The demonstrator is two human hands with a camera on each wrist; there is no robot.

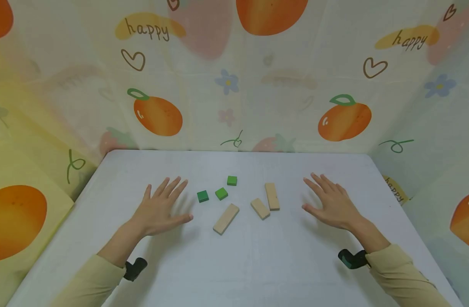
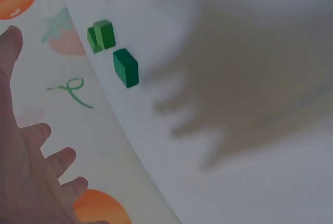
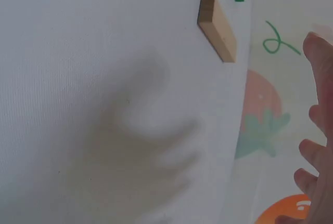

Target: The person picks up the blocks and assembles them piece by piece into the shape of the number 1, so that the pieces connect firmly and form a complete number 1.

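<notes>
Both hands hover over a white table with fingers spread, holding nothing. My left hand (image 1: 157,211) is nearest to a dark green block (image 1: 202,196). Two lighter green blocks, a near one (image 1: 221,193) and a far one (image 1: 232,181), lie just beyond it. In front of them a long wooden block (image 1: 226,219) lies at a slant. To the right, a shorter wooden block (image 1: 260,209) lies close beside another long wooden block (image 1: 272,196). My right hand (image 1: 332,202) is apart from that pair, to their right. In the left wrist view, the dark green block (image 2: 126,68) shows clearly.
The white table (image 1: 280,264) ends at a back edge against a patterned cloth (image 1: 204,98), which also hangs at both sides. A dark wrist device (image 1: 135,269) sits at the left cuff, and a similar device (image 1: 352,259) at the right cuff.
</notes>
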